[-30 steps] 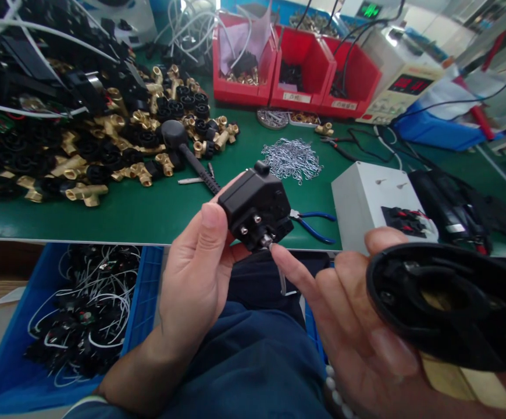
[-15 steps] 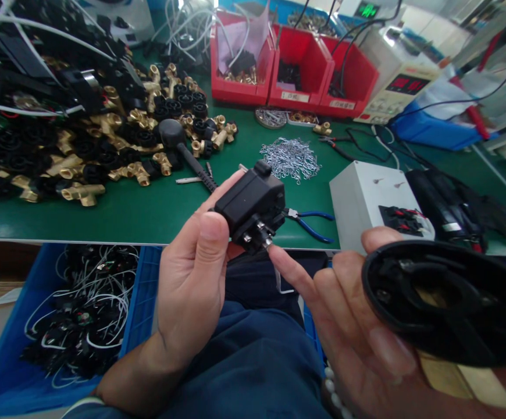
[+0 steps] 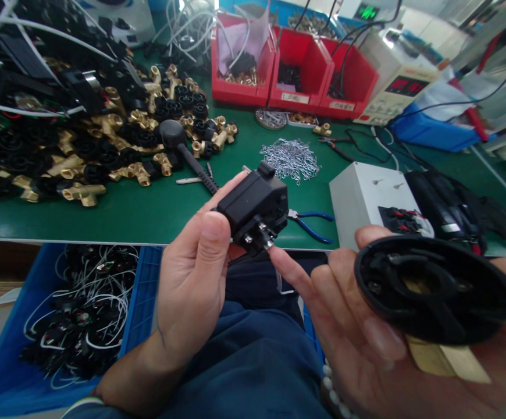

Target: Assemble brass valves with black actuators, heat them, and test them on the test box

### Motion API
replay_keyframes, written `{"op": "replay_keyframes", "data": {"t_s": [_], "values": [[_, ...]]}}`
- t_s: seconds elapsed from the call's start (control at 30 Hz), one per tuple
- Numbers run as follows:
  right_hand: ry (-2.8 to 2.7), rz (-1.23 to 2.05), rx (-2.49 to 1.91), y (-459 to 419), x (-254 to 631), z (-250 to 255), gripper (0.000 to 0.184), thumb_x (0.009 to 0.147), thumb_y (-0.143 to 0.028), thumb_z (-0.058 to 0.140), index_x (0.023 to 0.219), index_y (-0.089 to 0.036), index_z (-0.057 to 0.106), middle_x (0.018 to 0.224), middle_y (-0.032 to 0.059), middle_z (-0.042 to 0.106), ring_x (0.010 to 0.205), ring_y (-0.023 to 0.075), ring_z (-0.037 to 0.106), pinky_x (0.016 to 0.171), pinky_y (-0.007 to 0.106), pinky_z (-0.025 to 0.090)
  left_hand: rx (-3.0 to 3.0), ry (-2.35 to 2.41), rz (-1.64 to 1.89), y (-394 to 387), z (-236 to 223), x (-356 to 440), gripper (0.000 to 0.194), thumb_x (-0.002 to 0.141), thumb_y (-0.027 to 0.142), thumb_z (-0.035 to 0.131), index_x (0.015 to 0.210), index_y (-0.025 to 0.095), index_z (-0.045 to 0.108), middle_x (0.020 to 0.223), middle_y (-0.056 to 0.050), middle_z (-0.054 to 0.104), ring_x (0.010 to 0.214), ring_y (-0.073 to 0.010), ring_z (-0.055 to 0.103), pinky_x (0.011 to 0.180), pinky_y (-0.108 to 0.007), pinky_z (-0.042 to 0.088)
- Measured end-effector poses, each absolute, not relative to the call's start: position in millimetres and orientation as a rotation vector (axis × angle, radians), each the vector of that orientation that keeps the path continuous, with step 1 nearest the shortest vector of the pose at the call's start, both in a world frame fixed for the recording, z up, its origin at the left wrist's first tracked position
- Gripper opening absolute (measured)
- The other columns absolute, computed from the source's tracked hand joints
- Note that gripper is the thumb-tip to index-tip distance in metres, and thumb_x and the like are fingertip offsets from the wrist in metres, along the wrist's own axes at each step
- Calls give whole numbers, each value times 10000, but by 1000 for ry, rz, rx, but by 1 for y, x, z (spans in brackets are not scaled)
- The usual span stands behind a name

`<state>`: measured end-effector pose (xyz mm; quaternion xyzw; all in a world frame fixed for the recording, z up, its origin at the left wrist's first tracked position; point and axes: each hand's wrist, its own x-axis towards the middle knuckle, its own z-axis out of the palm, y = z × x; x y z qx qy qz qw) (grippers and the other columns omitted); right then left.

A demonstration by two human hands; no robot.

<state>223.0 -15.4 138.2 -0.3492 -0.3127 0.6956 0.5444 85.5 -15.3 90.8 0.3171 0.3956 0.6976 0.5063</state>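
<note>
Housing [image 3: 253,201], black & boxy, is up in the air over the near edge of the green bench [image 3: 139,218], about mid-scene. L hand [image 3: 189,285] grips it, thumb on the near left side, the other fingers mostly hidden behind. R hand [image 3: 344,326] grips a round cover [image 3: 447,323] w/ a brass piece [image 3: 447,358] under it, nearer & to the right; one stretched-out finger of that hand touches the tip of the metal stem [image 3: 268,241] on the housing.

Handling, my guess: housing is hard plastic, stiff, fairly light, prob. a bit slick on its smooth faces. Best hold = both flat sides, thumb vs. fingers, clear of stem & small metal posts [image 3: 248,238]. Stem looks solid, but a knock there could bend or scratch something, so only light fingertip pressure. Cover seems rigid too; brass prob. makes that part heavier & bottom-weighted, so it wants a firm hold at the rim or round the brass, esp. as it's tilted. Can't tell if its inside bits are loose.

Pliers [image 3: 316,227] w/ blue handles lie just beyond, right of housing; wire clips [image 3: 290,158] are farther back; brass fittings [image 3: 85,193] lie left.
</note>
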Motion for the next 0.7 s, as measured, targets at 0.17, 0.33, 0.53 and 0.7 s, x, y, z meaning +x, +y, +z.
{"op": "replay_keyframes", "data": {"t_s": [0.17,0.33,0.53,0.7], "values": [[-728,1646,-845,-14,221,138,400,863,-610,646,867,-221,739,458,-70,508,401,83,442,1032,369,514,725,875,1677,-14,90,87,305,1014,372,470,1203,314,702,1322,29,644,1275,-184,577,1037,-268,525],[-770,1619,-848,-14,221,136,426,889,-620,604,859,-212,723,457,-66,470,402,88,421,1008,405,527,731,882,1767,-11,87,92,310,1010,376,480,1206,285,703,1272,0,675,1223,-170,614,1018,-243,525],[-794,1600,-801,-12,217,134,409,909,-584,575,810,-205,694,461,-56,442,420,91,409,947,386,557,702,904,1778,-11,86,89,287,1000,370,511,1186,286,712,1280,6,670,1270,-176,581,1011,-229,530],[-807,1607,-802,-13,215,124,417,930,-575,522,859,-206,704,514,-32,490,455,92,456,794,329,594,660,931,1782,-9,88,88,314,986,392,532,1217,254,694,1269,-27,674,1282,-234,573,994,-304,569]]}}
